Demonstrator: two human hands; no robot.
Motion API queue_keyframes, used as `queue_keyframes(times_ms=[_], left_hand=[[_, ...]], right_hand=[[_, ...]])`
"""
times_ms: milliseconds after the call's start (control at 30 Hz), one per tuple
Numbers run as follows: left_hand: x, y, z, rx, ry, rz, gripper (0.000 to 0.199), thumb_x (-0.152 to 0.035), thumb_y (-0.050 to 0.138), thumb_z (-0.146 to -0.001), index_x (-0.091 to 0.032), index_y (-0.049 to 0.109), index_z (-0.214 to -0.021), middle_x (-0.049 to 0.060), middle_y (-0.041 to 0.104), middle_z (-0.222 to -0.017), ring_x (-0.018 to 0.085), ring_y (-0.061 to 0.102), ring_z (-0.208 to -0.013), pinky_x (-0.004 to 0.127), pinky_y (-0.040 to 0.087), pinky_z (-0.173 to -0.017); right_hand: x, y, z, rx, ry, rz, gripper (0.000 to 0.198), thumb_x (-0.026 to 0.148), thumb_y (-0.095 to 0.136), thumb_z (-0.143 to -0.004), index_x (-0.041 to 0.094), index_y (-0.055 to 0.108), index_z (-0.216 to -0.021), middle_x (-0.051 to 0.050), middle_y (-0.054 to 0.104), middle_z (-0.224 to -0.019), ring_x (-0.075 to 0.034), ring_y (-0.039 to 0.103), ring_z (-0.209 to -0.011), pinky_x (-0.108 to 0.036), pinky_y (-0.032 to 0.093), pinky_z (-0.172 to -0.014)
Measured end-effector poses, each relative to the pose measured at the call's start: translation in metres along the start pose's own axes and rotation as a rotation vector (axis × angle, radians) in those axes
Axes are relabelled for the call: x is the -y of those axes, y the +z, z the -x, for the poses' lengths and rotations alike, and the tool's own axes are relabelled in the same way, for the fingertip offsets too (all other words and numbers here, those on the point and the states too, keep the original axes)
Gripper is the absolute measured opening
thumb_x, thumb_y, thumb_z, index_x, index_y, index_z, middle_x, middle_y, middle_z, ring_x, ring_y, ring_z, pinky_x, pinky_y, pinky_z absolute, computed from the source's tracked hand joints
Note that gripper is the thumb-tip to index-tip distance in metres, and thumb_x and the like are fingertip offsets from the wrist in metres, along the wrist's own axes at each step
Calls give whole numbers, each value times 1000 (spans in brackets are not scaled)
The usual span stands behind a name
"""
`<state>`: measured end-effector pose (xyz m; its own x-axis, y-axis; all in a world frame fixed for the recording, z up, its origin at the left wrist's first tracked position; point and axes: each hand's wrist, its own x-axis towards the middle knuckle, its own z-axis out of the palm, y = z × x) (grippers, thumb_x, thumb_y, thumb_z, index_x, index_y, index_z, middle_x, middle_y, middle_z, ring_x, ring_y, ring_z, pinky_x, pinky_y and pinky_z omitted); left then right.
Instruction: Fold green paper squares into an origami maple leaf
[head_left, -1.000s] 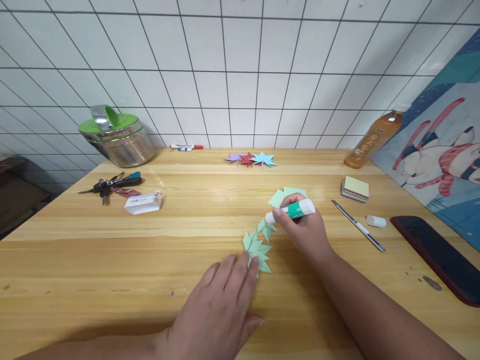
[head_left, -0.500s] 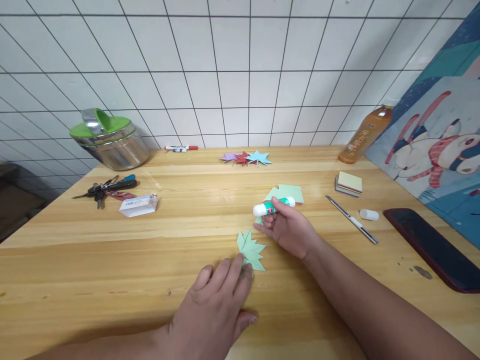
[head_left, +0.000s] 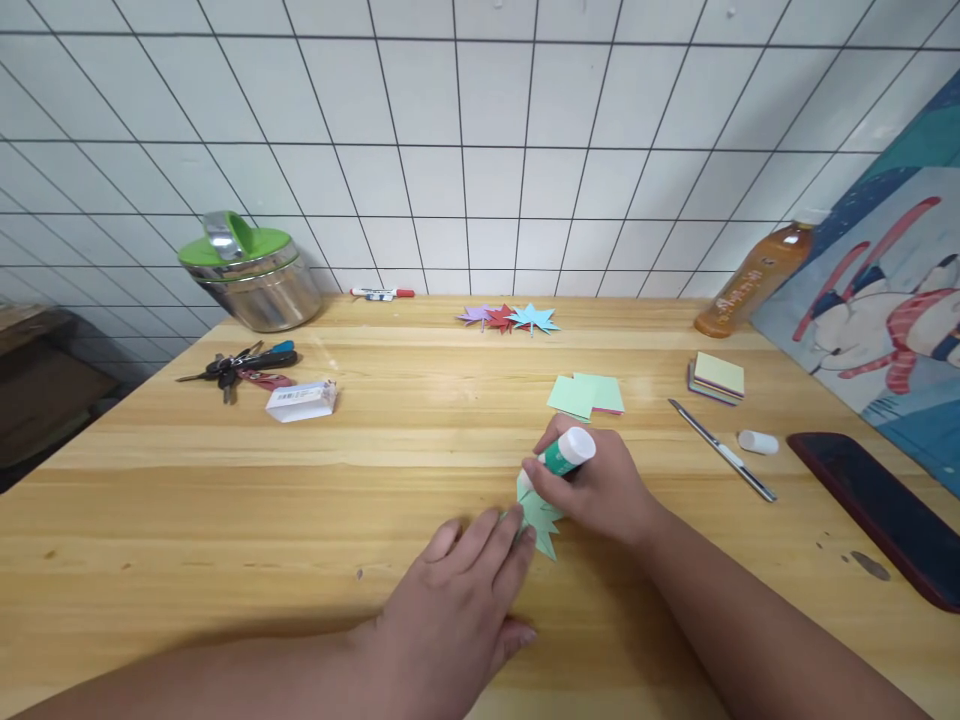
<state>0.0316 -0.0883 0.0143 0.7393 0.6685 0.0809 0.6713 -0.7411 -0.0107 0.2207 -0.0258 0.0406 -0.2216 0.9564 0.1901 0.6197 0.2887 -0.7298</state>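
Note:
A pale green folded paper leaf (head_left: 541,524) lies on the wooden table, partly covered by my fingers. My left hand (head_left: 459,590) rests flat with its fingertips on the leaf's left side, holding it down. A green and white glue stick (head_left: 571,452) is gripped in my right hand (head_left: 604,485), tilted with its lower end down at the leaf's upper edge. My fingers hide whether its tip touches the paper. The white glue cap (head_left: 757,442) lies off to the right. Green paper squares (head_left: 574,397) sit just beyond my right hand.
A utility knife (head_left: 724,450), a phone (head_left: 874,510), a stack of paper squares (head_left: 716,378) and a tea bottle (head_left: 757,280) occupy the right. Purple, red and blue leaves (head_left: 506,319) lie at the back near a marker (head_left: 382,294). Keys (head_left: 240,368), a small box (head_left: 302,400) and a steel pot (head_left: 262,290) are left.
My right hand has turned the glue stick from nearly level to tip-down and brought it nearer, onto the leaf. My left hand stays on the leaf. The view has shifted slightly left.

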Motion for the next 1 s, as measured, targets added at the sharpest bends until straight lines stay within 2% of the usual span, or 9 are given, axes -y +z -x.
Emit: queue_keyframes(times_ms=[167,333,500,733,1000], left_hand=[[-4,-1,1,-19,-62,5,55,-54,32,-88,-21,42,-130,6,52,-128,23,45,-108,37,26,-88],[-3,-2,0,-1,-64,17,54,-54,32,-88,-23,42,-130,5,53,-126,23,45,-106,37,25,-87],[-1,0,-1,14,-41,37,55,-55,28,-89,-22,42,-130,5,53,-127,23,42,-112,38,24,-90],[-1,-3,-2,74,-16,43,56,-54,25,-89,-19,41,-131,6,42,-139,24,41,-116,38,24,-91],[1,-6,-3,117,13,72,58,-52,24,-90,-17,38,-134,9,38,-141,26,41,-118,40,25,-93]], right_hand=[[0,9,-4,114,-33,193,16,37,55,-74,22,50,-72,4,59,-57,-11,49,-50,-22,30,-48],[-2,15,-5,183,-74,344,17,38,53,-74,22,47,-71,4,58,-56,-11,49,-50,-22,26,-48],[-7,13,-6,190,-91,345,18,38,54,-73,22,47,-71,4,57,-56,-11,48,-50,-22,25,-48],[-19,11,-11,181,-74,217,15,36,55,-75,22,49,-73,4,57,-60,-10,47,-52,-21,27,-48],[-24,8,-14,136,-57,294,18,40,54,-76,22,49,-74,4,58,-60,-12,50,-53,-22,28,-50]])
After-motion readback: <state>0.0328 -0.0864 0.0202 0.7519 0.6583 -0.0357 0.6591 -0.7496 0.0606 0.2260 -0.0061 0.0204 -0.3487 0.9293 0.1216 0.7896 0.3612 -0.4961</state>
